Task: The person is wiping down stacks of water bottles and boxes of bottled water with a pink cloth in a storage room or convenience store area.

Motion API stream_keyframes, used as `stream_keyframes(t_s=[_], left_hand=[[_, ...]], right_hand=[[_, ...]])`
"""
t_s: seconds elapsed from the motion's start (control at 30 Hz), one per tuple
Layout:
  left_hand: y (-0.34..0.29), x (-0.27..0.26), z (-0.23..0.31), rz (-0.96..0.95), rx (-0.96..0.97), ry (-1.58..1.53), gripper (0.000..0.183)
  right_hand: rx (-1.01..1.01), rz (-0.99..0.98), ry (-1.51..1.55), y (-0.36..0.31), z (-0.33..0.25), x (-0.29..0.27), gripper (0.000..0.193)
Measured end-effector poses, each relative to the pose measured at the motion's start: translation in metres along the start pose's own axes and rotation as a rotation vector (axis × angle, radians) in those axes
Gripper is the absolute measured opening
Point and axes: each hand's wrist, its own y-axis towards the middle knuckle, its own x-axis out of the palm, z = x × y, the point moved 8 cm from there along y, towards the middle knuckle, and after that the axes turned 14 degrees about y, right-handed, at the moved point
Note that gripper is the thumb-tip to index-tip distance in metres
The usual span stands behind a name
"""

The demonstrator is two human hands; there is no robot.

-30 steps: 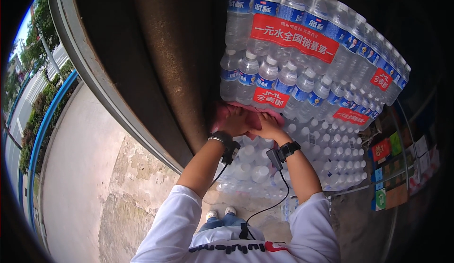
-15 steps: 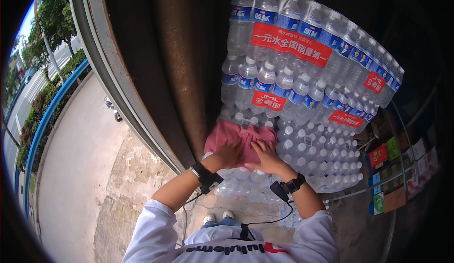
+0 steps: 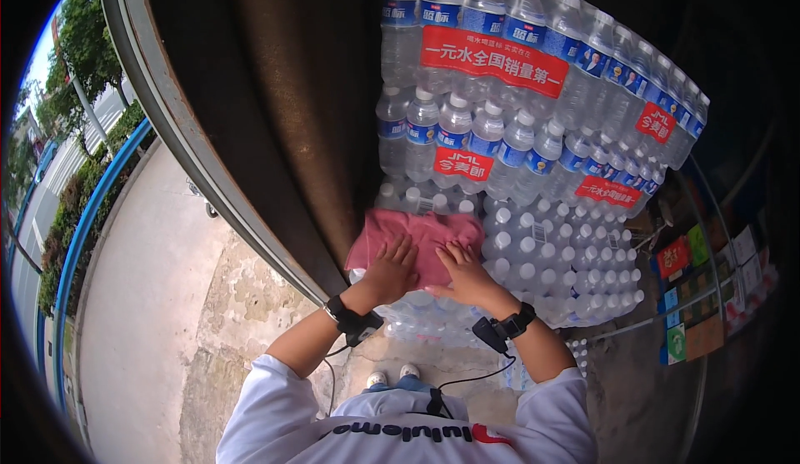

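Note:
A pink cloth is spread over the tops of wrapped water bottles, near the left side of the stack. My left hand rests on its left half with the fingers stretched out. On its right half lies my right hand, fingers also extended and apart. Some creases run through the fabric between and beyond the hands. White bottle caps under clear film show right beside the cloth. Bottles beneath the fabric are hidden.
Behind the cloth, taller packs of water bottles with blue labels rise in tiers. A dark metal door panel stands close on the left. Colourful cartons sit at the right. A blue railing runs along the pavement outside.
The cloth is smoother and spreads further left. My left hand has shifted slightly left and its fingers lie flatter; the right has moved little. The whole view has shifted slightly.

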Motion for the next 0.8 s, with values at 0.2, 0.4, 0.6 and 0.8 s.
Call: stream_keyframes(t_s=[0.2, 0.4, 0.6, 0.8], left_hand=[[-0.015, 0.0, -0.006, -0.003, 0.029, -0.039, 0.057], [0.046, -0.013, -0.026, 0.084, -0.017, 0.03, 0.052], [0.005, -0.017, -0.012, 0.215, 0.048, -0.192, 0.043], [-0.06, -0.026, 0.019, 0.25, 0.021, -0.074, 0.051]], right_hand=[[-0.045, 0.048, -0.029, -0.003, -0.009, -0.003, 0.079], [0.056, 0.129, -0.068, 0.053, 0.03, -0.019, 0.073], [0.025, 0.166, -0.098, 0.013, -0.015, -0.014, 0.069], [-0.007, 0.177, -0.159, -0.045, -0.058, 0.006, 0.064]])
